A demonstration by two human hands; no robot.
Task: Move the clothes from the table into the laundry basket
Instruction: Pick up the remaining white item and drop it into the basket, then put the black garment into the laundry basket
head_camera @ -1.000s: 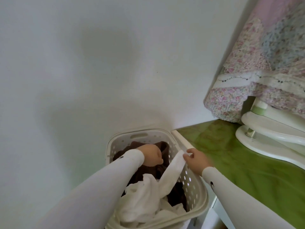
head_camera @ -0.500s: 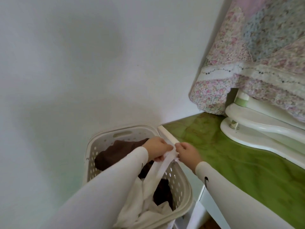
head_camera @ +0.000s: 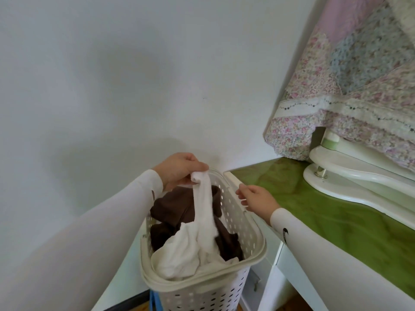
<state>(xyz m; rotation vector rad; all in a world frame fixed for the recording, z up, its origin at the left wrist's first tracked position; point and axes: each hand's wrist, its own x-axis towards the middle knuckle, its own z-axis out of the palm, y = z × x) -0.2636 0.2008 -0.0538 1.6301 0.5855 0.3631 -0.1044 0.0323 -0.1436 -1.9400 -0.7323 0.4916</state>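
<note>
The left hand point(head_camera: 179, 168) pinches 1 end of the white garment point(head_camera: 197, 243) above the laundry basket point(head_camera: 244, 223), grip clamped on it, the rest piled inside over brown clothes point(head_camera: 175, 207). The right hand point(head_camera: 256, 198) hovers open beside the basket's rim, by the counter point(head_camera: 336, 212). Lowering that end well inside before letting go should keep it from draping over the rim.

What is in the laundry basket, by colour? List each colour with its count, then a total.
White cloth garment, one end pinched in the left hand: 1
Dark brown cloth garments: 1 heap; separate pieces cannot be told apart
Total in the white perforated plastic laundry basket: at least 2
</note>
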